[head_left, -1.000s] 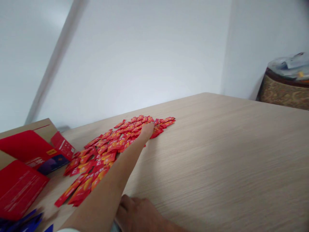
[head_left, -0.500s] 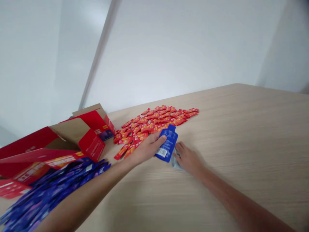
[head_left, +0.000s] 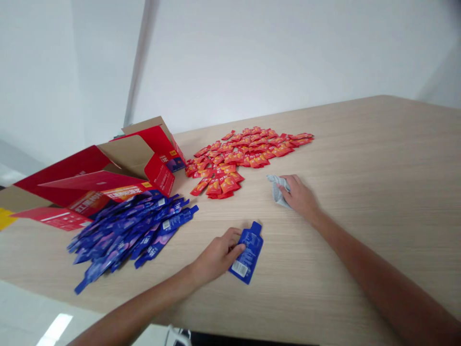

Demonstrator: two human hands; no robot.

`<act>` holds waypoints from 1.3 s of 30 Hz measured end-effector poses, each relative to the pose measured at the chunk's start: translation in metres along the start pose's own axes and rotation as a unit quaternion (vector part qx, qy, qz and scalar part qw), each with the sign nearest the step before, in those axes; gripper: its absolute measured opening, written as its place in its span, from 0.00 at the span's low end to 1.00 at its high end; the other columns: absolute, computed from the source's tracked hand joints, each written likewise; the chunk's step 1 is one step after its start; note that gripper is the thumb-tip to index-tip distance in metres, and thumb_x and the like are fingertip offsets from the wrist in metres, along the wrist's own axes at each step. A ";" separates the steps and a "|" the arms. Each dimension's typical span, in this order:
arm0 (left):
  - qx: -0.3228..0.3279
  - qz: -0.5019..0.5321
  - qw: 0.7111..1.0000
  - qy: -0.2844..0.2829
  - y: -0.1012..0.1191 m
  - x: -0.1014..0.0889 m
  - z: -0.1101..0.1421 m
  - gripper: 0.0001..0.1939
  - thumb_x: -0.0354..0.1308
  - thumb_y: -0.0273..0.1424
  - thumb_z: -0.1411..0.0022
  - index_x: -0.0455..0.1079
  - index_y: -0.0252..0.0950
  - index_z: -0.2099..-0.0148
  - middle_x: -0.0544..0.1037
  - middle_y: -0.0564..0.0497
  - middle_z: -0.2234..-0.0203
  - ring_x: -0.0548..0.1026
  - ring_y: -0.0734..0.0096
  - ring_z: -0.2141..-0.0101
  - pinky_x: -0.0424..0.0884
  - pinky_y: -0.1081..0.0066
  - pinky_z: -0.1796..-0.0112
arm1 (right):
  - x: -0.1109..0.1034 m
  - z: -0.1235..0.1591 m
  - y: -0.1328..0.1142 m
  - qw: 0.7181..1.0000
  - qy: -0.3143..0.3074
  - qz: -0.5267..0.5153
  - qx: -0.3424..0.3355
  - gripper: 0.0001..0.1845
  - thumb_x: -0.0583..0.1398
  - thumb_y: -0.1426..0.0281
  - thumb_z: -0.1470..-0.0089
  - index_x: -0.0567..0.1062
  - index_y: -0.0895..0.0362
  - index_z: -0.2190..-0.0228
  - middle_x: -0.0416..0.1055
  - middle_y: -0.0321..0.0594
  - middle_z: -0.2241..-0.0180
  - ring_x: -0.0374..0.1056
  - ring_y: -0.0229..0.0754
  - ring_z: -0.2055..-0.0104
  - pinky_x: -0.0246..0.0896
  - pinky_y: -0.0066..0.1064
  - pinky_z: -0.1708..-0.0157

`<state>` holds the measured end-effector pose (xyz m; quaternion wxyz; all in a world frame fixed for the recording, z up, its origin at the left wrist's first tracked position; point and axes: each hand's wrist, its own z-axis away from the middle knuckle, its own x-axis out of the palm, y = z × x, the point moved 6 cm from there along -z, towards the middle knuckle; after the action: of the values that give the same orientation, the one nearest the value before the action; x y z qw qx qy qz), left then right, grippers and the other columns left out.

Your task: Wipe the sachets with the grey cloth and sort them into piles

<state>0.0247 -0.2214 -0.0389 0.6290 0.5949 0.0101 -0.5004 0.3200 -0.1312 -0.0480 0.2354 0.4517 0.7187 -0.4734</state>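
Observation:
A blue spouted pouch [head_left: 249, 251], its printed back and barcode facing up, is pinched at its left side by my left hand [head_left: 219, 253]. It is low over the table near the front; I cannot tell whether it touches the wood. Farther back and to the right, my right hand [head_left: 299, 194] grips a crumpled light grey cloth [head_left: 279, 188] on the tabletop, fingers closed over its right part. Red and orange sachets [head_left: 248, 149] lie in a spread pile beyond both hands. To the left is a heap of similar blue pouches [head_left: 133, 228].
Open red cardboard boxes [head_left: 86, 175] with raised flaps stand at the left behind the blue heap. The wooden table [head_left: 360, 192] reaches a pale wall [head_left: 273, 57] at the back. Its front edge runs along the bottom, with pale floor [head_left: 32, 307] at lower left.
My left hand has brought the blue pouch toward the front edge, away from the cloth. My right hand, still on the cloth, is now farther from it. The view has shifted downward.

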 end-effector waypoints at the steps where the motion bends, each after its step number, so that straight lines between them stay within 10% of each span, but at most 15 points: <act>1: 0.002 -0.022 1.000 0.018 0.002 -0.002 0.004 0.24 0.52 0.43 0.27 0.58 0.36 0.36 0.76 0.52 0.70 0.77 0.64 0.69 0.75 0.65 0.65 | -0.001 0.000 0.000 1.000 0.001 0.000 -0.006 0.19 0.51 0.59 0.33 0.69 0.54 0.46 0.72 0.49 0.48 0.72 0.52 0.52 0.68 0.41 0.58; 8: 0.212 -0.371 0.902 0.056 0.047 0.012 0.058 0.18 0.58 0.45 0.31 0.72 0.37 0.48 0.76 0.44 0.56 0.76 0.57 0.56 0.76 0.58 0.55 | -0.005 0.002 0.003 1.000 -0.010 -0.003 -0.030 0.19 0.53 0.60 0.34 0.70 0.54 0.47 0.72 0.48 0.49 0.71 0.52 0.49 0.68 0.42 0.53; 16: 0.374 -0.411 0.825 0.105 0.034 0.031 0.084 0.18 0.55 0.38 0.26 0.72 0.31 0.43 0.77 0.42 0.46 0.75 0.60 0.45 0.73 0.64 0.46 | -0.029 0.005 -0.006 0.998 0.034 -0.012 -0.055 0.19 0.55 0.59 0.34 0.70 0.54 0.47 0.72 0.49 0.49 0.70 0.52 0.48 0.67 0.44 0.50; 21: 0.412 -0.452 0.787 0.089 0.037 0.044 0.083 0.15 0.54 0.30 0.26 0.71 0.29 0.42 0.78 0.38 0.46 0.74 0.61 0.42 0.72 0.63 0.43 | -0.049 0.009 -0.056 0.993 0.054 -0.043 -0.096 0.17 0.56 0.61 0.34 0.70 0.55 0.48 0.72 0.48 0.50 0.69 0.51 0.47 0.66 0.43 0.48; 30: 0.402 -0.465 0.779 0.123 0.042 0.062 0.076 0.18 0.53 0.35 0.25 0.73 0.27 0.44 0.82 0.39 0.54 0.81 0.59 0.53 0.77 0.63 0.52 | 0.004 0.102 -0.180 0.924 -0.259 -0.039 -0.278 0.16 0.57 0.72 0.36 0.70 0.53 0.47 0.72 0.42 0.49 0.71 0.44 0.51 0.69 0.33 0.58; 39: 0.400 -0.454 0.785 0.134 0.043 0.059 0.080 0.30 0.49 0.47 0.26 0.73 0.21 0.45 0.78 0.29 0.49 0.76 0.50 0.44 0.76 0.61 0.52 | 0.020 0.051 -0.128 0.952 -0.218 0.084 -0.196 0.17 0.58 0.72 0.36 0.71 0.56 0.46 0.72 0.46 0.49 0.72 0.47 0.53 0.70 0.35 0.58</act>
<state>0.0353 -0.3272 -0.0195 0.0273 0.7807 0.1621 -0.6030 0.1940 -0.1869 -0.0255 0.5095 0.3406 0.6880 -0.3886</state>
